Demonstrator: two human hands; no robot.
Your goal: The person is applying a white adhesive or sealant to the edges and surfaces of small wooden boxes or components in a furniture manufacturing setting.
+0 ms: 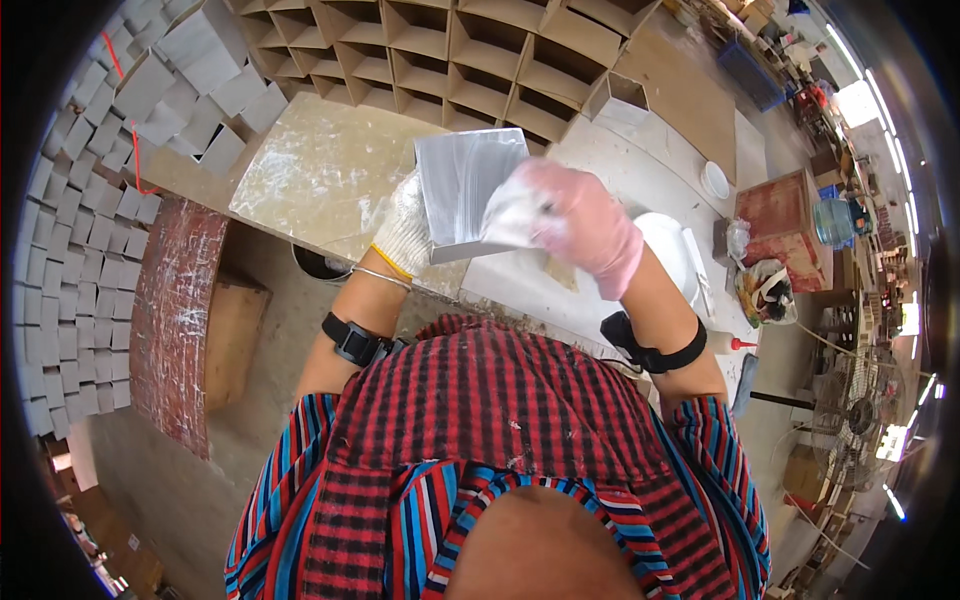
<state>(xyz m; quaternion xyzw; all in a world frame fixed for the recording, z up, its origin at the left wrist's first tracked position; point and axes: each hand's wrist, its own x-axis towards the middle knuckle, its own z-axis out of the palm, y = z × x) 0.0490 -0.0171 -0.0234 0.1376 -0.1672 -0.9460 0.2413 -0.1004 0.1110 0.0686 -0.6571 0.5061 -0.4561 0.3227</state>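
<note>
A grey box [468, 180] with wet-looking whitish streaks across its upper face is held up over the table. My left hand [403, 228], in a white knit glove with a yellow cuff, grips the box along its left side; most of its fingers are hidden behind it. At the box's right edge is my right hand [588, 222] in a pink glove smeared with white. Its fingers are bent closed against the streaked face. Blur and the white smears hide what they hold, if anything.
Behind the box runs a worktable [310, 160] with white smears, backed by cardboard pigeonhole shelving [420, 35]. A white round plate [665, 262] and a small white tub [714, 180] are on the right. Stacked grey boxes [80, 290] fill the left; a fan [858, 415] stands far right.
</note>
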